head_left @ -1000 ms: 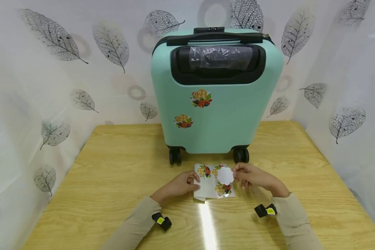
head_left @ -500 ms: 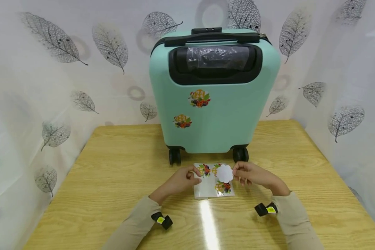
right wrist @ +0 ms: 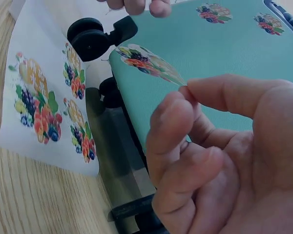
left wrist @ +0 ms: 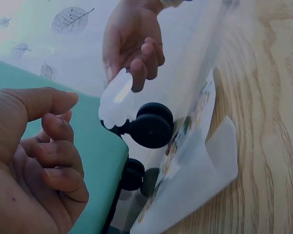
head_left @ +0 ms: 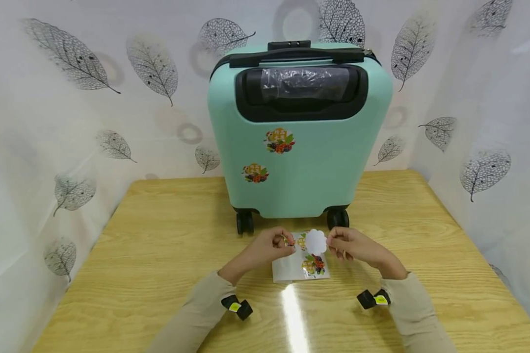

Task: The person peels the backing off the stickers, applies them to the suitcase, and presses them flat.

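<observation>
My right hand [head_left: 359, 249] pinches a scalloped round sticker [head_left: 315, 242] by its edge, between thumb and index finger. Its white back faces up in the head view; the printed fruit side of the sticker [right wrist: 149, 63] shows in the right wrist view. To the left of the sticker, my left hand [head_left: 265, 247] holds nothing, fingers loosely bent, thumb and index apart. Beneath both hands a sticker sheet [head_left: 287, 268] lies on the table with several fruit stickers on it; one corner of the sheet [left wrist: 224, 151] curls up.
A mint green suitcase [head_left: 313, 171] stands upright on black wheels behind the sheet, with two fruit stickers [head_left: 279, 141] on its front. The wooden table [head_left: 159, 235] spreads around it. A leaf-patterned curtain [head_left: 168, 122] encloses the back and sides.
My left hand has come off the sheet's left edge and moved right and up, toward the sticker. The sticker in my right hand has risen slightly.
</observation>
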